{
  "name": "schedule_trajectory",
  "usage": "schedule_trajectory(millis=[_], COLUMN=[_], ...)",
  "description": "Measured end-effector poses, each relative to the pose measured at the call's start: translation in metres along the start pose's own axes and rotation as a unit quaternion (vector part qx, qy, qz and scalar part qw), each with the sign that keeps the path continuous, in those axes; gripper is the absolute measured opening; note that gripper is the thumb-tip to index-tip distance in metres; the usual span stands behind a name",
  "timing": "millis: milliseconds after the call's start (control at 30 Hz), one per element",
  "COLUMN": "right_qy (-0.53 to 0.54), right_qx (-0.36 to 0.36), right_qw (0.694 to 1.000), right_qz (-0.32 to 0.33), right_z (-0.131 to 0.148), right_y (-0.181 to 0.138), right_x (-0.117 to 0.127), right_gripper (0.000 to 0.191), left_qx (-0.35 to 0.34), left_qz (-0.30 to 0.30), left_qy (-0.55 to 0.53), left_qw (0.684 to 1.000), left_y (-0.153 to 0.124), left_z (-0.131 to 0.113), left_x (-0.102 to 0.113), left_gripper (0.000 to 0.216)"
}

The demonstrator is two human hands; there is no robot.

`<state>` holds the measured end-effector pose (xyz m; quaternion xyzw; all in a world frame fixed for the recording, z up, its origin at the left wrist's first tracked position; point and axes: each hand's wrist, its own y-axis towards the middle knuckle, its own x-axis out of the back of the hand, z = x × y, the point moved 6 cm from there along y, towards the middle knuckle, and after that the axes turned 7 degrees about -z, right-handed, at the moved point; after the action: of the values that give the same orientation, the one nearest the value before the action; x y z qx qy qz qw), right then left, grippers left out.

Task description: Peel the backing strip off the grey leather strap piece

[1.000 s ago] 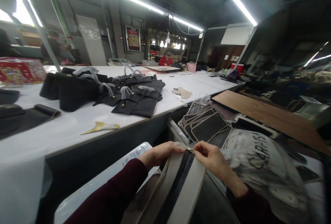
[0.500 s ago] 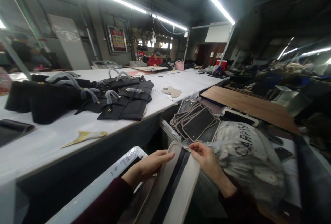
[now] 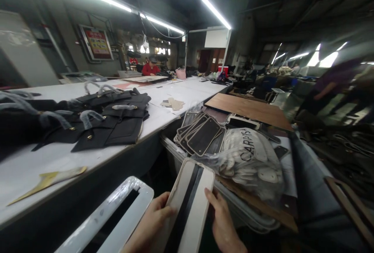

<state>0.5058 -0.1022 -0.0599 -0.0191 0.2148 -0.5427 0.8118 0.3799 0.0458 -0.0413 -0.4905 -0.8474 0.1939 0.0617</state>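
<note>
A long cream panel (image 3: 197, 194) with a dark stripe down its middle lies lengthwise in front of me, its rounded end pointing away. My left hand (image 3: 156, 218) pinches its left edge, thumb on top and fingers curled. On the opposite side, my right hand (image 3: 220, 218) has its fingertips closed against the right edge; part of its grip is hidden. Left of my left hand is a glossy white panel (image 3: 117, 202) with rounded corners and a long dark slot. Beyond the cream panel are several stacked dark plates (image 3: 204, 134) with pale rims.
Black bags (image 3: 117, 122) with wrapped handles cover the left of the white table (image 3: 163, 118). A grey bin (image 3: 172, 149) holds the plates and a clear plastic bag (image 3: 251, 163) of pale pieces. Behind it lies a wooden board (image 3: 248, 108). A person in red (image 3: 150, 68) sits far back.
Both hands have slid from the far end of the cream panel down its sides, nearer to me. My view has turned right, and a blurred person now shows at the far right.
</note>
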Motion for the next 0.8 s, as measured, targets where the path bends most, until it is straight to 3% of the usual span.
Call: schedule_trajectory(millis=[133,300,467,633,800], right_qy=[-0.020,-0.172,-0.217,-0.242,-0.197], right_qx=[-0.072,0.007,0.065,0.102,0.076], right_qw=[0.993,0.981,0.972,0.962,0.975], right_qz=[0.092,0.089,0.066,0.068,0.074], right_z=[-0.031,-0.018,0.002,0.002,-0.017], right_y=[-0.039,-0.047,-0.046,-0.048,-0.039], right_x=[-0.006,-0.010,-0.018,-0.023,-0.021], right_gripper=[0.061,0.058,0.063,0.065,0.074], left_qx=[0.035,-0.004,-0.128,-0.156,-0.176], left_qz=[-0.029,-0.084,-0.190,-0.255,-0.258], left_qy=[-0.092,-0.111,-0.016,0.065,0.152], left_qw=[0.995,0.990,0.973,0.952,0.938], left_y=[0.020,0.032,0.030,0.025,0.018], left_z=[0.009,0.015,-0.008,-0.029,-0.042], left_x=[-0.003,-0.005,0.000,0.009,0.014], left_gripper=[0.037,0.044,0.034,0.032,0.038])
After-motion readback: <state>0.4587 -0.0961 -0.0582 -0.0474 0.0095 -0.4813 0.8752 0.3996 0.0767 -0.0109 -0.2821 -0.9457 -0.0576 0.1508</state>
